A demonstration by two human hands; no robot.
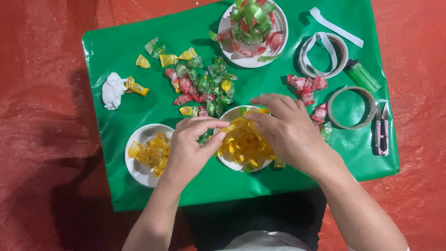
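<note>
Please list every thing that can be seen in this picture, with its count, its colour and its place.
green sheet: one, green, on the red floor cover
red floor cover: one, red, all around
middle plate: one, white, full of yellow candies, under both hands
left plate: one, white, some yellow candies
top plate: one, white, red and green candies
loose candy pile: many, red, green, yellow, centre
crumpled paper: one, white, left
tape rolls: two, right
lighter: one, green, right
small cutter: one, pink, far right
left hand: pinches a candy
right hand: on the middle plate
</note>
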